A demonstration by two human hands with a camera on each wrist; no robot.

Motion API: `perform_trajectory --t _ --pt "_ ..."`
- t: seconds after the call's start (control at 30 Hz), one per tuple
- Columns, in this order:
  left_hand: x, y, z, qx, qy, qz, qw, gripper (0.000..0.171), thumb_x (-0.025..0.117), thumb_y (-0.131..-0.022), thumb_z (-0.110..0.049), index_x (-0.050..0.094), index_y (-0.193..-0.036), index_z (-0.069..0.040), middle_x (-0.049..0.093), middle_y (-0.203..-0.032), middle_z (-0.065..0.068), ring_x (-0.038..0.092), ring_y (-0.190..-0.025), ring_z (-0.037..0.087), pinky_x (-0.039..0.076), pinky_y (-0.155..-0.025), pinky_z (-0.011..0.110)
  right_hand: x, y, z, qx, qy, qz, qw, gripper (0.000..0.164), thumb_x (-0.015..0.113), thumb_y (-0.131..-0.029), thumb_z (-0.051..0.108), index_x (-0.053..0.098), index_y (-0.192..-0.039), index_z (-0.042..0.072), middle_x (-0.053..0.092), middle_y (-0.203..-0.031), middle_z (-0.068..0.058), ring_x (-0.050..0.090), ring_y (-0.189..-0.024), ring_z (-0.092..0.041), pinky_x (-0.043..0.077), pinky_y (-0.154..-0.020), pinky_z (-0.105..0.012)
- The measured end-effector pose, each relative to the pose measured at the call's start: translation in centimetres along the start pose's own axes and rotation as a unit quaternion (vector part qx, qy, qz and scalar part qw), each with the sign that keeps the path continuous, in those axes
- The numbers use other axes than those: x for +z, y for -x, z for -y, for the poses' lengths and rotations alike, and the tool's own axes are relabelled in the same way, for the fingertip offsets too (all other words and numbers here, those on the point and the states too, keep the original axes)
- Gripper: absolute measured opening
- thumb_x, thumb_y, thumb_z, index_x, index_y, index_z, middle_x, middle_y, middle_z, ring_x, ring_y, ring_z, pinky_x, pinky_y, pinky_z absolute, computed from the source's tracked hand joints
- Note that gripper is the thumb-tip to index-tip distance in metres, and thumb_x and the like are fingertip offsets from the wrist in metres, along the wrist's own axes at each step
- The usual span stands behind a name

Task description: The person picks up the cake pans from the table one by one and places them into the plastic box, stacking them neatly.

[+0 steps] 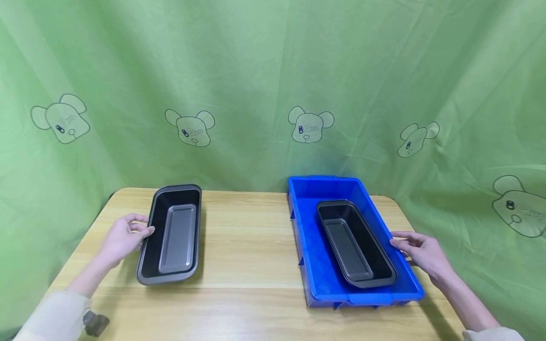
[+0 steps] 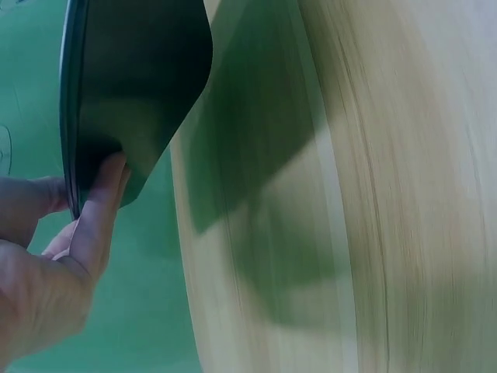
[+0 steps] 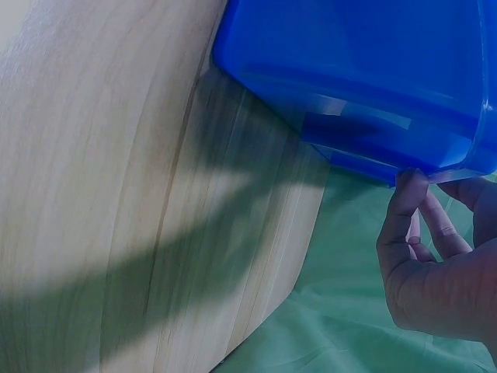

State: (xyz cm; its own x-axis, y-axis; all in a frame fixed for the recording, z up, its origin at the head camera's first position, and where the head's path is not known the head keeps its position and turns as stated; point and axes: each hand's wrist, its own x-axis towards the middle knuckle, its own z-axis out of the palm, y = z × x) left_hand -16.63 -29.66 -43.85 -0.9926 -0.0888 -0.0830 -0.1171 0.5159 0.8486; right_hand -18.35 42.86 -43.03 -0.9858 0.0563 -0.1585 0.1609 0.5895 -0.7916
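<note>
A dark loaf pan (image 1: 179,237) is at the left of the table, its hollow facing up. My left hand (image 1: 123,239) pinches its left rim, thumb on the inner side and fingers beneath. In the left wrist view, a gap and a shadow show the pan's underside (image 2: 144,70) raised off the wood. On the right sits a blue plastic bin (image 1: 304,255) with a second dark loaf pan (image 1: 350,246) lying slanted inside. My right hand (image 1: 422,255) pinches the bin's right rim. The right wrist view shows fingertips (image 3: 411,183) against the bin's edge.
Both containers are over a light wooden table (image 1: 247,255), with bare wood between them. A green curtain (image 1: 247,85) printed with bear heads hangs behind and round the sides. A small dark object (image 1: 95,324) is beside the left sleeve.
</note>
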Motion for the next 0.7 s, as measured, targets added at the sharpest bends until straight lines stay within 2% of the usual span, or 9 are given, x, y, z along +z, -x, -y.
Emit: perform_trajectory --t 0.2,0.7 --pt "1.5 0.2 -1.0 -0.008 0.037 0.006 0.9992 0.048 0.068 -0.101 -0.012 0.048 -0.137 0.013 0.073 -0.086 -0.002 0.062 -0.061 0.005 0.060 -0.058 0.026 0.1 0.0 0.0 0.002 0.002 0.000 1.000 0.060 0.071 -0.102 0.037 0.060 -0.142 -0.005 0.075 -0.090 0.025 0.071 -0.080 -0.005 0.065 -0.070 -0.032" --pt "5.9 0.7 -3.8 -0.016 0.095 -0.003 0.9954 0.044 0.069 -0.099 -0.009 0.051 -0.135 0.010 0.070 -0.078 -0.007 0.062 -0.059 0.005 0.060 -0.058 0.025 0.0 0.1 0.2 0.005 0.006 0.001 1.000 0.064 0.071 -0.102 0.039 0.056 -0.144 -0.007 0.076 -0.092 0.024 0.070 -0.080 -0.005 0.065 -0.071 -0.031"
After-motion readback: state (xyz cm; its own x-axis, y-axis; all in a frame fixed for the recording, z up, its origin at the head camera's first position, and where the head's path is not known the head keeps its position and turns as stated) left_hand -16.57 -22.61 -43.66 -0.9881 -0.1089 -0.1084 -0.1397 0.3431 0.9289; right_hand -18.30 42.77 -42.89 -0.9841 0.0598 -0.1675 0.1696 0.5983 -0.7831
